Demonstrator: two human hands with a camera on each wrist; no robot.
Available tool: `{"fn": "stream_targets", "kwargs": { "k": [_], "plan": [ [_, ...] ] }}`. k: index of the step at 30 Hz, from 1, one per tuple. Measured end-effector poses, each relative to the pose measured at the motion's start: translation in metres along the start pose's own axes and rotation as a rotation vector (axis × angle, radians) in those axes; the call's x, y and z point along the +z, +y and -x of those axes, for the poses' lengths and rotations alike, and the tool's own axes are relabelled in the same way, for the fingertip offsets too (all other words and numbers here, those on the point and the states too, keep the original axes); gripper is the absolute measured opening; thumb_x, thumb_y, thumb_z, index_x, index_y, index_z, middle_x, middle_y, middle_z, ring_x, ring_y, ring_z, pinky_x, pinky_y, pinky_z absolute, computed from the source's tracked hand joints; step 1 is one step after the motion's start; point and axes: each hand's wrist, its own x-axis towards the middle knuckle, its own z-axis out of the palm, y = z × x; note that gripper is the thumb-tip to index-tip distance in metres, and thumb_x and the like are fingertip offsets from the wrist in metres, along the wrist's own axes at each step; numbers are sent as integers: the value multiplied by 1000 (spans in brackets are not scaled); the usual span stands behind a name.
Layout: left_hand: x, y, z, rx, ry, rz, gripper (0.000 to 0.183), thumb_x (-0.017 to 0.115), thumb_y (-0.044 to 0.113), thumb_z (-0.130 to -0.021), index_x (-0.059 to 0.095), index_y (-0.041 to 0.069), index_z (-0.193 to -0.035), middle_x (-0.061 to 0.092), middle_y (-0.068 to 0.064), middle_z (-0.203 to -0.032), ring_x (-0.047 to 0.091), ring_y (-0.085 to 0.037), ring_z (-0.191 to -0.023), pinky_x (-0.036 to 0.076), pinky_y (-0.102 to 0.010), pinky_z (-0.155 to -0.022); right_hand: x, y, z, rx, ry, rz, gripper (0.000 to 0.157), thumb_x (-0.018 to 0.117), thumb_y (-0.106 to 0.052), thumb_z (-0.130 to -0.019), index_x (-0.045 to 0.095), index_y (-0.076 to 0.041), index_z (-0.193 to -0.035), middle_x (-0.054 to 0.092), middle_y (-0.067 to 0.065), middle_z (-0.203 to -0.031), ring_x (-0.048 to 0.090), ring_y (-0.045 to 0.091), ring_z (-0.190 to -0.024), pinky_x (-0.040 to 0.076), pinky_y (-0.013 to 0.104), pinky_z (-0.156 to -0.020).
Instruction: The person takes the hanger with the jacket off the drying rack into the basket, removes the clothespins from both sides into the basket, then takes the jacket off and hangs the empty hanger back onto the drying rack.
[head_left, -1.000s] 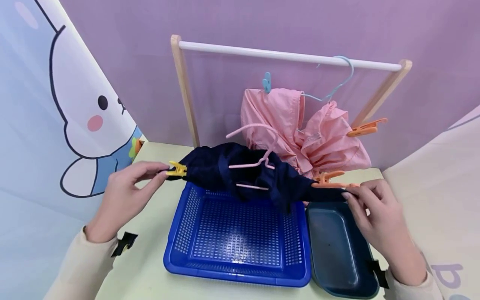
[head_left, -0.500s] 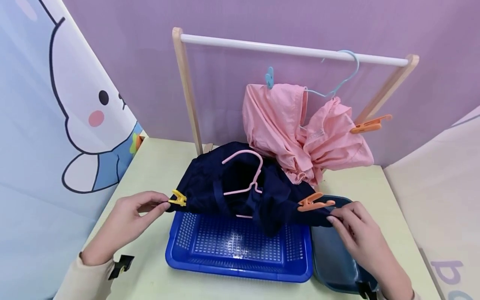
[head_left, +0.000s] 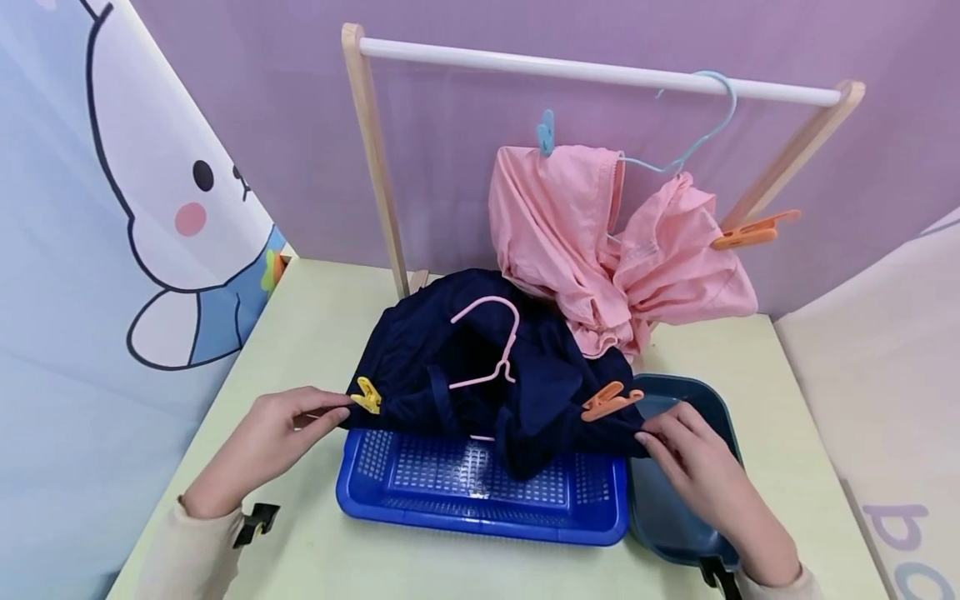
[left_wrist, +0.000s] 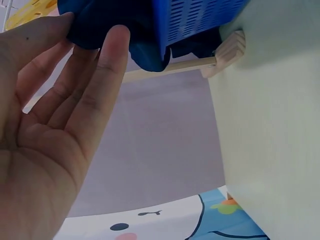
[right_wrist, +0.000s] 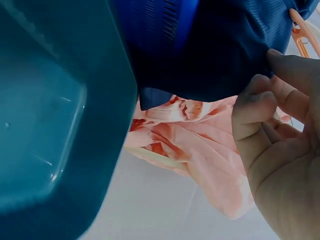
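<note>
A navy blue garment (head_left: 405, 350) lies bunched over the back of the blue basket (head_left: 480, 525), with a pink hanger (head_left: 512, 342) partly inside it. My left hand (head_left: 277, 442) pinches the garment's left end, beside a yellow clothespin (head_left: 367, 396) clipped there. At the other end my right hand (head_left: 705, 475) pinches the cloth between thumb and fingers, near an orange clothespin (head_left: 611, 402). In the left wrist view, thumb and fingers meet on the dark cloth (left_wrist: 95, 25). The right wrist view shows the pinched edge of the garment (right_wrist: 215, 55). Folds hide the hanger's lower parts.
Behind stands a rack with a white rod (head_left: 525, 62). A pink garment (head_left: 555, 217) hangs from it on a light blue hanger (head_left: 720, 125), with a blue clothespin (head_left: 546, 133) and an orange one (head_left: 756, 231). A dark teal tub (head_left: 667, 533) sits right of the basket.
Both hands have lowered the navy garment with its pink hanger onto the basket's back part and moved slightly closer together. The head view has tilted downward. Both hands keep their pinch.
</note>
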Motion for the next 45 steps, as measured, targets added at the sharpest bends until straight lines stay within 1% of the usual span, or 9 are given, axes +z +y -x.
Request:
{"fn": "stream_targets", "kwargs": {
  "k": [6,14,21,23,26,31,37,42,45],
  "plan": [
    [3,-4,-5,-1,-26,0,22,72,6,-93,76,14,-113,71,10,-99,64,-5,-80,58,-26,-68,5,4,-2,34,-39,16,26,79,5,-80,69,-16,-92,51,-10,-90,44,3,-74,37,13,-62],
    [6,-7,-6,-2,-45,8,22,70,3,-93,76,14,-111,70,10,-97,65,-5,-81,59,-27,-71,12,7,0,62,-77,18,23,78,5,-81,67,-14,-89,52,-10,-89,46,2,-72,39,13,-60],
    [7,-7,-5,22,-26,-6,23,71,0,-91,76,12,-111,70,9,-97,64,-6,-80,59,-28,-69,10,5,-1,73,-71,38,22,80,1,-81,69,-15,-93,53,-11,-90,48,3,-71,39,13,-60],
    [7,-6,-4,21,-26,-6,23,71,0,-91,77,12,-110,70,9,-97,64,-5,-80,59,-28,-69,8,5,-3,52,-49,42,24,81,0,-79,71,-15,-95,56,-9,-92,50,7,-76,39,15,-65],
    [7,-7,-4,19,-24,-5,23,71,0,-91,77,11,-110,70,9,-97,65,-5,-80,59,-28,-69,6,3,-6,28,-2,21,29,83,0,-76,73,-11,-101,62,0,-103,54,19,-93,39,24,-82],
    [7,-7,-3,13,-25,-1,23,71,0,-91,77,11,-111,70,9,-97,64,-6,-80,58,-28,-69,4,-2,-14,84,43,-89,41,82,-1,-78,72,-7,-117,56,13,-133,44,35,-123,31,36,-101],
    [8,-8,0,-4,-32,2,23,71,1,-92,76,11,-111,71,9,-97,65,-6,-81,59,-28,-70,3,-12,-26,177,37,-240,43,78,1,-84,69,-9,-125,44,9,-150,32,34,-135,30,57,-97],
    [9,-8,0,-6,-37,4,22,71,1,-92,76,11,-111,70,9,-97,64,-6,-80,58,-27,-69,6,-18,-32,190,38,-282,43,79,3,-83,70,-10,-123,42,5,-151,30,32,-136,28,58,-97],
    [9,-9,0,-8,-41,9,22,71,2,-92,76,12,-111,70,9,-97,64,-6,-80,58,-27,-69,7,-20,-34,186,39,-298,43,79,4,-82,71,-10,-121,44,8,-150,30,33,-137,28,60,-99]
  ]
}}
